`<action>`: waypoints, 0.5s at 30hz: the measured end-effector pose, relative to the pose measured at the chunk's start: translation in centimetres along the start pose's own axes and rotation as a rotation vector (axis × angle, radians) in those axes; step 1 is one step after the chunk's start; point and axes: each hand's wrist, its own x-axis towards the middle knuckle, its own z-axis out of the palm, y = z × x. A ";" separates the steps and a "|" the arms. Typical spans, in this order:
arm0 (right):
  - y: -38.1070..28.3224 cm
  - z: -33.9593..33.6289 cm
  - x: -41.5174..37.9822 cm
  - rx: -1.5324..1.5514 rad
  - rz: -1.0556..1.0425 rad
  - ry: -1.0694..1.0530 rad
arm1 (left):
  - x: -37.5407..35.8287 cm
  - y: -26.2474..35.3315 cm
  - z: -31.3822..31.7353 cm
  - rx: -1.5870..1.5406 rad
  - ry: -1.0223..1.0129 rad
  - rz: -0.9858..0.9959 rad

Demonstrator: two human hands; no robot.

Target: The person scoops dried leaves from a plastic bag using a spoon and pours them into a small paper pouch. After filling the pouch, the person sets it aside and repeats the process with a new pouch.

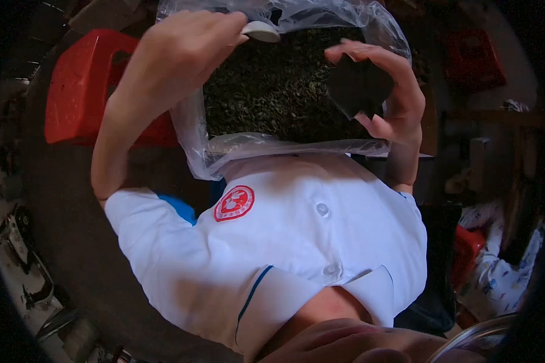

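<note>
The left hand (pixel 181 51) is closed around the handle of a white scoop (pixel 261 30), whose bowl pokes out past the fingers toward the right hand. The right hand (pixel 384 91) pinches a small dark pouch (pixel 358 85) between thumb and fingers, its mouth turned toward the scoop. The two hands are near one another but apart, the scoop lying level with the top of the pouch and pointing across at it. Both hover over a clear plastic bag (pixel 195 130) full of dark green tea leaves (pixel 266 91). A red stool (pixel 82 91) stands beside the bag, beyond the left forearm.
</note>
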 end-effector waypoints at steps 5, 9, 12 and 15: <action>0.1 -0.7 0.0 -0.147 -0.143 0.075 | 0.2 -1.5 5.3 0.091 -0.322 -0.126; 0.5 -0.9 -1.3 -0.124 -0.190 0.185 | 2.7 -3.1 5.1 -0.363 -0.315 -0.203; 0.1 -1.2 -2.1 -0.115 -0.169 0.233 | 4.9 -1.0 2.9 -0.822 -0.427 -0.570; 0.3 -1.2 -2.6 -0.139 -0.137 0.284 | 4.7 -0.7 3.5 -1.069 -0.462 -0.774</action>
